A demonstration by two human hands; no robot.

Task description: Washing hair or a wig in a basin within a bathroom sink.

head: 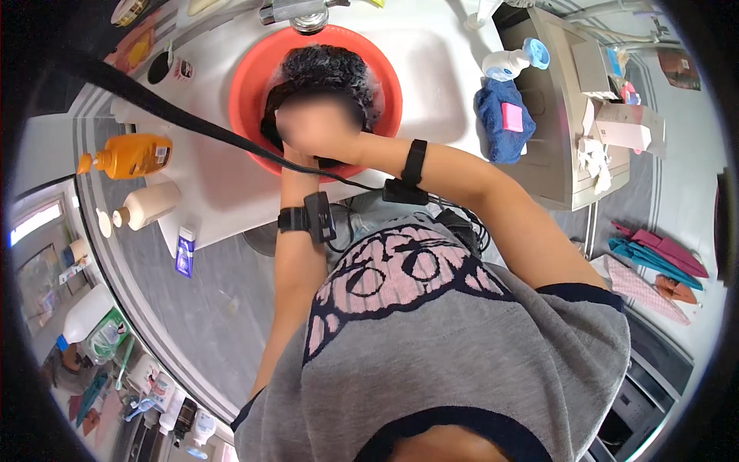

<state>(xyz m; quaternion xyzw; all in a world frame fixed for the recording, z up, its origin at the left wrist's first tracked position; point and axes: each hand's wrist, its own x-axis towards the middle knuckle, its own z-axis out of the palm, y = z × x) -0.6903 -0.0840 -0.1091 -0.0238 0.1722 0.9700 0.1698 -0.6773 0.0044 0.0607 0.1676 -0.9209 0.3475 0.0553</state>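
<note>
Both forearms reach into a red plastic basin (237,104) standing in a white sink. A dark, wet fabric item (326,66) with soap suds lies inside it. My left hand (297,130) and my right hand (338,131) are close together over the near part of the dark fabric. A blur covers both, so their fingers and grip cannot be made out. A black strap with a small device is on each forearm. The chrome faucet (303,12) is at the basin's far edge.
A black cable crosses over the basin's near left side. Left of the basin are a cup (167,68), an orange pump bottle (138,156), a pale bottle (151,205) and a purple tube (185,252). At right are a blue cloth (501,130) bearing a pink bar (512,117), and a white bottle (505,64).
</note>
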